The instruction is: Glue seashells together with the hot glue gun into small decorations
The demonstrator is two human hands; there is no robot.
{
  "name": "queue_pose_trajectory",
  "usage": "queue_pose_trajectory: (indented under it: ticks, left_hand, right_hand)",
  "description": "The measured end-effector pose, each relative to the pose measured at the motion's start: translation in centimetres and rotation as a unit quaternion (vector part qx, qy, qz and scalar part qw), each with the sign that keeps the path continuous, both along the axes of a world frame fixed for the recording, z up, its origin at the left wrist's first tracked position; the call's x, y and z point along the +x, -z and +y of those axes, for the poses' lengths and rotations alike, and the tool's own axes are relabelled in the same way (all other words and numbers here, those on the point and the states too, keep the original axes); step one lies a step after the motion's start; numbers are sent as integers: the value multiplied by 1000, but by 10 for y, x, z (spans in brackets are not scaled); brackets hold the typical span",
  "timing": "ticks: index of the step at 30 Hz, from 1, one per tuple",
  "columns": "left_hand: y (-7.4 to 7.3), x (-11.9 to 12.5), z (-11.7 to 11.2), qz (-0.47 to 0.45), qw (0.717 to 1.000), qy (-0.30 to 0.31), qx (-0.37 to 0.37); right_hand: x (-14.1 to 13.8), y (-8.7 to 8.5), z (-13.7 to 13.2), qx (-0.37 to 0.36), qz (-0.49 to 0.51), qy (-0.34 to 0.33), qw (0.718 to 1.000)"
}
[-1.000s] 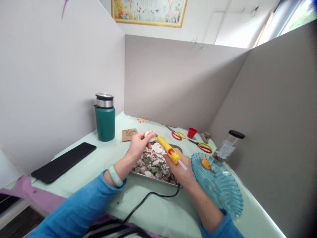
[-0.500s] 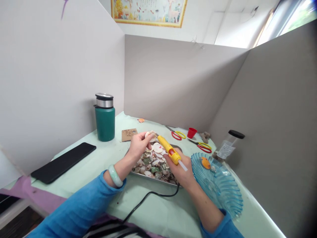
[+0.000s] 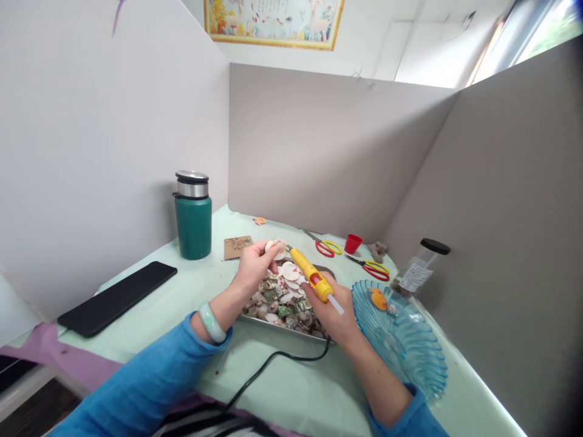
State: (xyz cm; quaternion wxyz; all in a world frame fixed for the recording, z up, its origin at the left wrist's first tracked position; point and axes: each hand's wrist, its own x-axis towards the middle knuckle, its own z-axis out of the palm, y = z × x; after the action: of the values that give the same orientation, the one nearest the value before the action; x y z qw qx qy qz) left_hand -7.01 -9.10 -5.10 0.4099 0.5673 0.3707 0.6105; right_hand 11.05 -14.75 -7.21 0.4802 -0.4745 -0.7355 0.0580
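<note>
My left hand (image 3: 253,267) pinches a small pale seashell (image 3: 274,247) above a metal tray (image 3: 266,323) heaped with mixed shells. My right hand (image 3: 332,315) grips a yellow hot glue gun (image 3: 312,276), its nozzle touching or nearly touching the held shell. A clear glue stick pokes out of the gun's back, and a black cord (image 3: 273,361) runs from it toward me. To the right lies a blue glass plate (image 3: 405,352) with an orange shell (image 3: 378,299) stuck on it.
A green thermos (image 3: 193,215) and a black phone (image 3: 117,297) are at the left. A brown card (image 3: 237,246), two red-and-yellow scissors (image 3: 328,246) (image 3: 373,267), a red cup (image 3: 352,243) and a clear jar (image 3: 421,265) lie behind. Grey partition boards wall in the table.
Almost nothing: the glue gun's nozzle has shifted slightly against the shell in my left hand; both hands stay in place.
</note>
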Motion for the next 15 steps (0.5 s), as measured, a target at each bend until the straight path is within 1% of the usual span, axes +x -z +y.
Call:
queue_pose_trajectory:
  ticks: [7, 15]
  left_hand:
    - [0, 0, 0, 14, 1000, 20, 4]
    - [-1, 2, -2, 26, 998, 45, -27]
  right_hand:
    - [0, 1, 0, 1, -4, 7, 1000]
    - [-1, 0, -1, 2, -2, 0, 1000]
